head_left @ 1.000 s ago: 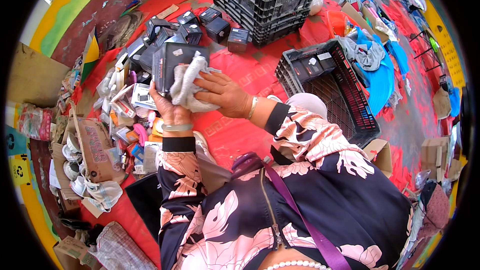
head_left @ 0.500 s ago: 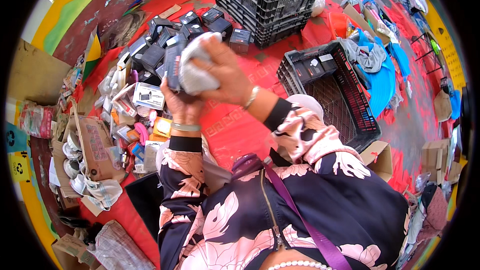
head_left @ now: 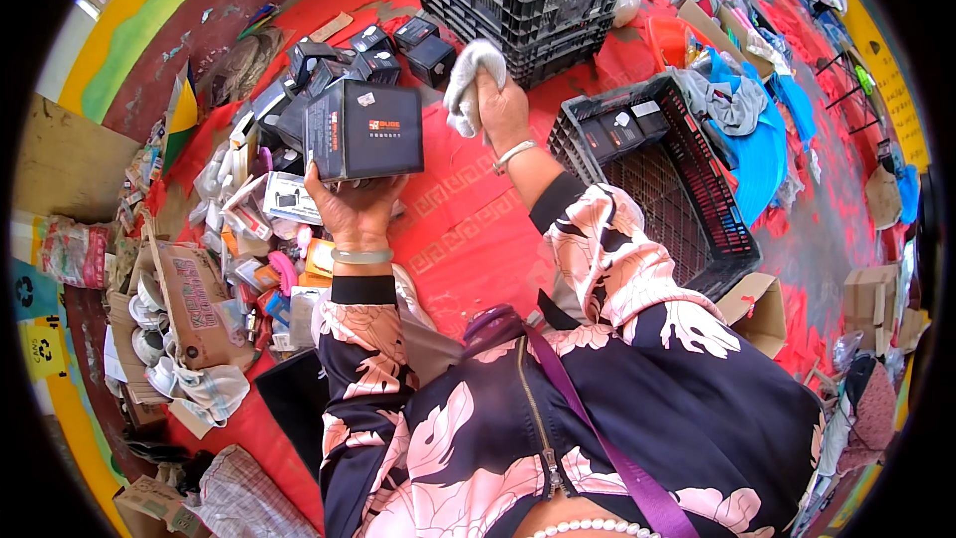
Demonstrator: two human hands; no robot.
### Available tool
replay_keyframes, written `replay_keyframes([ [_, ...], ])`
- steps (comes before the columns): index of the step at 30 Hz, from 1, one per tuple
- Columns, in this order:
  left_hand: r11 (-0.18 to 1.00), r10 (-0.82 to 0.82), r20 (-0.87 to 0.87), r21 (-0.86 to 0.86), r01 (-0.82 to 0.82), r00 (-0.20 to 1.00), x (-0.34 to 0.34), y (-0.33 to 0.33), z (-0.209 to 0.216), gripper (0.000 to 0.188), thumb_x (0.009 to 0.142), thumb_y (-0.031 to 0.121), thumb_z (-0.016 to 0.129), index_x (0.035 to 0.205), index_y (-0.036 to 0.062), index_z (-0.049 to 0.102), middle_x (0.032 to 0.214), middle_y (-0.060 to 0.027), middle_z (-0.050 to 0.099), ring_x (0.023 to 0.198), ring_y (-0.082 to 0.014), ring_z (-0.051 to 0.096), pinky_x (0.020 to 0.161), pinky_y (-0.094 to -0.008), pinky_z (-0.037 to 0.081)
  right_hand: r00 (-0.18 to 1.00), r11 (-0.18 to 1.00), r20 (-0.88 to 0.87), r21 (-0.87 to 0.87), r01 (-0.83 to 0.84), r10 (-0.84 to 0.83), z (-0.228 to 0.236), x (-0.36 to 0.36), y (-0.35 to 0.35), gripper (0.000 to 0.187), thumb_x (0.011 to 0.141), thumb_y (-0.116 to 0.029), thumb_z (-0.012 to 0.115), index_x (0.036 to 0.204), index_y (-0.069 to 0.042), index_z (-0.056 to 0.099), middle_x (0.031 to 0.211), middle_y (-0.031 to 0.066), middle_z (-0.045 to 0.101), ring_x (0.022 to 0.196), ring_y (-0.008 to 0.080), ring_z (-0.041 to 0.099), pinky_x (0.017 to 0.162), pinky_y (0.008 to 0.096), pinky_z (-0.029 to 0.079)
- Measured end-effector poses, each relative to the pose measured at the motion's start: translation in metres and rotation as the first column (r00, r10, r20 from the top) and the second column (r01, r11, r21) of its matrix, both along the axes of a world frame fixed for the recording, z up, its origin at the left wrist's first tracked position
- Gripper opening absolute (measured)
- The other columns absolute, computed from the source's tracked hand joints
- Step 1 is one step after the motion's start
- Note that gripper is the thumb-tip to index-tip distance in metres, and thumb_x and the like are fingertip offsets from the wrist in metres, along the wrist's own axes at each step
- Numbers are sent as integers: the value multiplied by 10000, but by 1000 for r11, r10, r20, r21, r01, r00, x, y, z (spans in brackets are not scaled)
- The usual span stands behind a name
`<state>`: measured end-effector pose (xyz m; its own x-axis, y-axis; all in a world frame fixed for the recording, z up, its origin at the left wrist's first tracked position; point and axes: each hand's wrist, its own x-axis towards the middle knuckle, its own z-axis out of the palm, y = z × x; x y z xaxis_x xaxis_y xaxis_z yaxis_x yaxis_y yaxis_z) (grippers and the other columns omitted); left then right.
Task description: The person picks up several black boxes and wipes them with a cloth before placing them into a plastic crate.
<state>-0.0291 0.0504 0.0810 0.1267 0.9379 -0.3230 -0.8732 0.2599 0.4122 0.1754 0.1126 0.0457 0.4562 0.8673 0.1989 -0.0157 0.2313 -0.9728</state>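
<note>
My left hand [head_left: 358, 209] supports a black cardboard box [head_left: 364, 132] from below, its fingers and thumb around the lower end. The box has small red and white print and a little pale sticker near its top edge. To the right of it, my raised right hand [head_left: 504, 110] grips a crumpled grey-white cloth [head_left: 465, 86], apart from the box. Behind the held box lies a loose heap of similar black boxes [head_left: 373, 67]. More black boxes [head_left: 619, 130] sit in the far end of a black plastic crate [head_left: 732, 229] on my right.
Stacked black crates [head_left: 518, 15] stand at the back. On the left are mixed small packages [head_left: 289, 197] and an open carton [head_left: 194, 304] with pale items. Blue plastic and grey clothing [head_left: 732, 105] lie beyond the right crate. Red sheeting [head_left: 468, 239] covers the floor.
My right hand with the cloth has moved off the box, to the right. The box has turned in my left hand, so a broad printed face now shows.
</note>
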Motion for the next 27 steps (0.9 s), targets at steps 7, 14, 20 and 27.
replay_keyframes([
  [7, 999, -53, -268, -24, 48, 962, 22, -6, -24, 686, 712, 570, 611, 1218, 120, 501, 1201, -115, 506, 1103, -295, 482, 900, -503, 416, 830, 896, 558, 378, -234, -19, 30, -44, -45, 491, 813, -282, 647, 1226, -49, 516, 1270, 197, 495, 1142, 319, 508, 947, 341, 403],
  [14, 999, 38, -455, 6, -39, 890, 6, 4, -37, 436, 756, 470, 628, 1025, 138, 543, 900, -4, 570, 766, -138, 535, 634, -304, 426, 949, 981, -272, -57, -184, 162, -24, -12, 4, 342, 926, -297, 546, 1065, 12, 597, 900, 84, 647, 778, 135, 614, 693, 278, 491],
  [20, 985, 166, -617, 137, -102, 769, 18, -2, -15, 360, 787, 322, 654, 1029, 94, 514, 869, -5, 554, 723, -106, 511, 610, -231, 407, 954, 942, 248, 247, -229, 167, 16, -1, -21, 340, 823, -209, 594, 1129, -62, 588, 1044, 164, 637, 947, 271, 628, 821, 346, 491],
  [27, 976, 177, -642, 212, -49, 746, 18, -2, -29, 597, 781, 118, 683, 1256, -44, 359, 1015, -71, 565, 874, -125, 553, 770, -250, 457, 535, 944, 841, 236, -230, -80, 23, -30, -42, 481, 854, -411, 558, 1244, -133, 516, 1184, 185, 564, 1071, 379, 551, 874, 415, 457],
])
